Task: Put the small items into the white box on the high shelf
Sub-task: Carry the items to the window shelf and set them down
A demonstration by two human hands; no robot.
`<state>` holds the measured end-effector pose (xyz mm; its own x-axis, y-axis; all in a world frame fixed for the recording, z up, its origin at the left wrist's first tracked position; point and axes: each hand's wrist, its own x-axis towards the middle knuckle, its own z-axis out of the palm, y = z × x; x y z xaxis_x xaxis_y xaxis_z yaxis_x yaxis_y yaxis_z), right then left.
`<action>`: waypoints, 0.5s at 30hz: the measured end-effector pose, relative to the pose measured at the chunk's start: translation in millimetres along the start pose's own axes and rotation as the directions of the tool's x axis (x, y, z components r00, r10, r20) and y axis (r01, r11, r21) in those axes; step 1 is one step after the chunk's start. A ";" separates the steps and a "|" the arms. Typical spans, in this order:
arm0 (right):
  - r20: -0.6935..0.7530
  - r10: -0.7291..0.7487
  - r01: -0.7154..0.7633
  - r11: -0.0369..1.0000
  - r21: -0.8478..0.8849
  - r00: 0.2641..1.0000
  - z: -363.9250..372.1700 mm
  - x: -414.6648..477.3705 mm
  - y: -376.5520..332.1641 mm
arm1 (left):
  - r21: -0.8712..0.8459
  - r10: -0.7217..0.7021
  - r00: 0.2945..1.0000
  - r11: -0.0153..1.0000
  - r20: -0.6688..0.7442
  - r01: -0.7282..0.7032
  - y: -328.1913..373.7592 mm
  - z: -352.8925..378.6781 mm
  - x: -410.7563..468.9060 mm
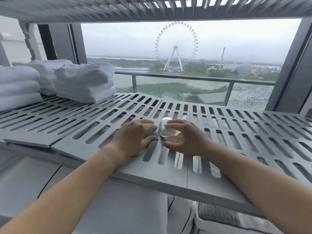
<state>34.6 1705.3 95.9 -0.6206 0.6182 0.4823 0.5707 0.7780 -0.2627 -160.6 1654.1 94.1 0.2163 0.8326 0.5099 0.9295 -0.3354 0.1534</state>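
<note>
A grey slotted shelf (253, 137) carries stacked folded white towels (84, 83); right of the towels, toward its front, lie small items (167, 132).

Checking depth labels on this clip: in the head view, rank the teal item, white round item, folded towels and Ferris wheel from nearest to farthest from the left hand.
1. teal item, gripped in the left hand.
2. white round item, just right of it, held by the right hand.
3. folded towels, back left on the shelf.
4. Ferris wheel, far outside.
</note>
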 end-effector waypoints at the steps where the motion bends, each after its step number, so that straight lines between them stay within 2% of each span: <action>1: 0.048 0.014 -0.016 0.999 0.030 0.999 -0.5 0.1 1.9 | -0.008 -0.012 1.000 1.000 -0.002 0.012 3.0 0.7 0.6; 3: 0.114 0.066 -0.080 0.989 0.125 0.991 -4.0 1.1 5.6 | -0.028 -0.024 1.000 0.999 0.013 0.025 8.4 2.7 2.7; 5: 0.101 0.118 -0.134 0.975 0.175 0.988 -9.6 2.5 11.4 | -0.035 -0.032 0.999 0.999 0.035 0.033 13.6 5.8 5.4; 7: 0.069 0.127 -0.136 0.981 0.140 0.989 -13.2 1.9 17.7 | -0.031 -0.041 0.999 0.999 0.036 0.042 18.0 10.3 7.3; 10: 0.109 0.078 -0.091 0.989 0.121 0.991 -13.5 -0.7 21.2 | -0.003 -0.050 0.998 0.999 0.036 0.050 23.3 16.1 7.3; 15: 0.114 0.094 -0.107 0.988 0.109 0.989 -10.3 2.7 22.2 | 0.039 -0.099 0.995 0.994 0.008 0.099 29.5 19.0 13.0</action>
<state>51.2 1723.1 100.0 -0.6212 0.6975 0.3572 0.5717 0.7152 -0.4021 -124.7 1663.5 89.2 0.1254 0.8654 0.4852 0.9572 -0.2342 0.1703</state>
